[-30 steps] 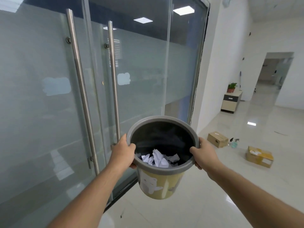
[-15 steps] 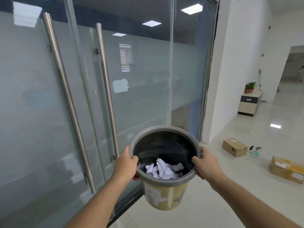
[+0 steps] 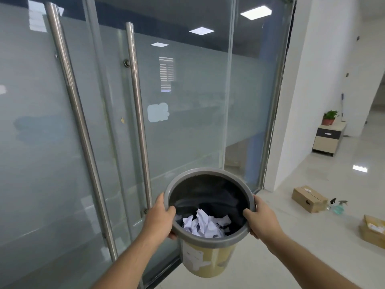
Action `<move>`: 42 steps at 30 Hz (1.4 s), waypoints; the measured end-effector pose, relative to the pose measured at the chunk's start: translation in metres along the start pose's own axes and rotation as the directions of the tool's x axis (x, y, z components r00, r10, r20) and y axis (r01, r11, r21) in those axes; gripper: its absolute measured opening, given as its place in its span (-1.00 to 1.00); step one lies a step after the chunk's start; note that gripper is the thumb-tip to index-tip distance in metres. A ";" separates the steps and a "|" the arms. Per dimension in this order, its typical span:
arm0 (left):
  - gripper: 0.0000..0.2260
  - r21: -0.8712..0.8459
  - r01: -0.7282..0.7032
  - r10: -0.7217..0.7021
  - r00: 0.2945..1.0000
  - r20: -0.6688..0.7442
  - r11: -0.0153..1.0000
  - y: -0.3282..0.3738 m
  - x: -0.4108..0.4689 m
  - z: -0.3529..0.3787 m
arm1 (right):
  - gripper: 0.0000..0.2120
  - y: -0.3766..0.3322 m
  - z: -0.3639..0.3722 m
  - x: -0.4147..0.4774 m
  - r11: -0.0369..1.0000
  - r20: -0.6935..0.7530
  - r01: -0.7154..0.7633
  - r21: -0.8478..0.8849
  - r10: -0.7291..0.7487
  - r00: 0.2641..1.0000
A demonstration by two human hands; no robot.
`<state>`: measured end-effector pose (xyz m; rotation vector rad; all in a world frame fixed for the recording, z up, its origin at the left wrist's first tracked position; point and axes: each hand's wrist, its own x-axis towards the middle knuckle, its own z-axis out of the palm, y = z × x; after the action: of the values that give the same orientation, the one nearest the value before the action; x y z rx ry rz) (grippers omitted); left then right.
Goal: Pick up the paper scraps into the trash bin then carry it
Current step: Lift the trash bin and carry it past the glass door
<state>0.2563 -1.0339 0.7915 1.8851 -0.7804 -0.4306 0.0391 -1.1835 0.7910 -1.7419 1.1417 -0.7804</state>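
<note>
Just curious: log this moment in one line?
stage: carrying | hands: left, right gripping bin rim | paper scraps: inside

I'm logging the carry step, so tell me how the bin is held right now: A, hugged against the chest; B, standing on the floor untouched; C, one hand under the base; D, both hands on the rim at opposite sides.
D: the left hand and the right hand each grip the grey rim of the bin at opposite sides, and it hangs clear of the floor with the paper scraps inside.
</note>
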 end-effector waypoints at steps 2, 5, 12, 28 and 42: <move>-0.71 -0.009 -0.013 0.013 1.000 0.000 1.000 -0.002 0.015 -0.004 | -0.65 -0.003 0.009 0.009 1.000 -0.016 0.005 -0.001 -0.005 1.000; -0.68 -0.001 -0.020 0.020 1.000 0.015 1.000 -0.007 0.042 -0.005 | -0.64 -0.003 0.023 0.023 1.000 -0.055 0.008 -0.012 -0.008 0.998; -0.67 0.018 -0.013 0.012 0.999 0.045 1.000 -0.022 0.073 0.013 | -0.62 0.008 0.030 0.050 1.000 -0.042 0.000 -0.017 0.000 0.999; -0.70 0.172 0.243 -0.254 0.966 0.046 0.955 -0.241 0.068 0.172 | -0.62 0.272 0.121 0.094 0.944 0.026 -0.189 -0.272 0.203 0.979; -0.60 0.381 0.313 -0.396 0.904 0.162 0.870 -0.657 0.003 0.362 | -0.60 0.701 0.301 0.021 0.873 0.042 -0.326 -0.363 0.365 0.930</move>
<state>0.2533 -1.0932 0.0435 2.3554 -0.6902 -0.8058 0.0455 -1.2321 0.0294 -1.7635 1.5340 -0.2655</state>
